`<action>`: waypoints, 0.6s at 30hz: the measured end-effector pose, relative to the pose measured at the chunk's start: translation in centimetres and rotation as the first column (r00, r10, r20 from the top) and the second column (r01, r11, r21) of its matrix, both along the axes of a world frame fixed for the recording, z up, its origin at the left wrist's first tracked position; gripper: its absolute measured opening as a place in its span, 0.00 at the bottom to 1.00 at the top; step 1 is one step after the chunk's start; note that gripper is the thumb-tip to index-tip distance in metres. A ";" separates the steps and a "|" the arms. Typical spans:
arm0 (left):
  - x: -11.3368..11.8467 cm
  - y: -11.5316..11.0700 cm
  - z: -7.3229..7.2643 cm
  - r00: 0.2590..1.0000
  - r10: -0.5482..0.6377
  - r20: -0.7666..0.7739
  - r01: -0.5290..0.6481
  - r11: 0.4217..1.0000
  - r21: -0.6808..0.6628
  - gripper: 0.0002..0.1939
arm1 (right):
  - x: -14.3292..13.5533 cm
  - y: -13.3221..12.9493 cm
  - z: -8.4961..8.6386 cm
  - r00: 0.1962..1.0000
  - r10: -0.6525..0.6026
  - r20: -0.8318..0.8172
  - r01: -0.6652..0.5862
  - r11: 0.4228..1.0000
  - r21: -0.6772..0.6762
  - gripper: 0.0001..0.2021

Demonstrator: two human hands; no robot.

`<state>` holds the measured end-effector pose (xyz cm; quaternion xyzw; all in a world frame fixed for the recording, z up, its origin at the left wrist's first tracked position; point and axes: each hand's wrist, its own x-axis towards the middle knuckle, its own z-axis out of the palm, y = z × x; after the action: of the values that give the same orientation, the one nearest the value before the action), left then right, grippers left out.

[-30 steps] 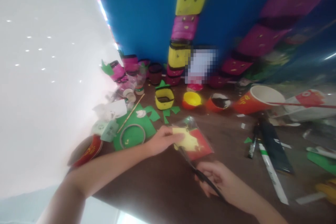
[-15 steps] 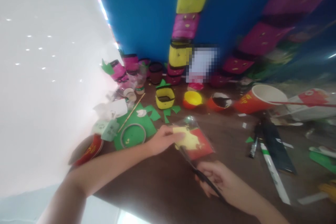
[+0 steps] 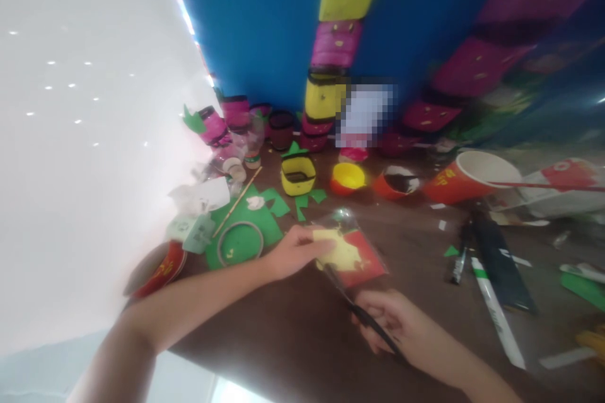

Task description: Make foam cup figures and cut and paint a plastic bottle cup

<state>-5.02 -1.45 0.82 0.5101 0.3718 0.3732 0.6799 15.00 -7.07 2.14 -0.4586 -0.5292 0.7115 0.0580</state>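
Between the thumb and fingers of my left hand [image 3: 293, 253] is a piece of yellow paper [image 3: 344, 252] with a ragged, cut edge. My right hand [image 3: 390, 313] is closed round the handles of dark scissors [image 3: 373, 325]. Their blades point up and left to the lower edge of the yellow paper; blur hides how far apart they are. Behind the paper lies a red sheet [image 3: 373, 262] in what looks like a clear plastic packet. Left of my left hand, a grey ring [image 3: 262, 244] rests on green paper [image 3: 274, 234].
Beyond my hands stand a yellow decorated cup [image 3: 297, 184], a yellow-lined bowl [image 3: 348, 177], an orange bowl with dark contents [image 3: 387, 186] and a large red paper cup [image 3: 444, 182]. A white marker [image 3: 498, 315] lies at right. A red bowl [image 3: 172, 267] sits by the left table edge.
The view has shifted very slightly. Both hands, the yellow paper and the scissors stay in nearly the same place.
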 end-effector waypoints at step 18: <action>0.0 0.0 -0.2 1.000 0.017 0.011 -0.017 0.999 -0.029 0.18 | -0.1 -0.1 0.0 1.000 -0.015 0.022 0.015 1.000 0.011 0.07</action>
<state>-4.99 -1.49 0.59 0.4949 0.3779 0.3764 0.6860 14.90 -7.14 2.14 -0.4701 -0.5303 0.7030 0.0600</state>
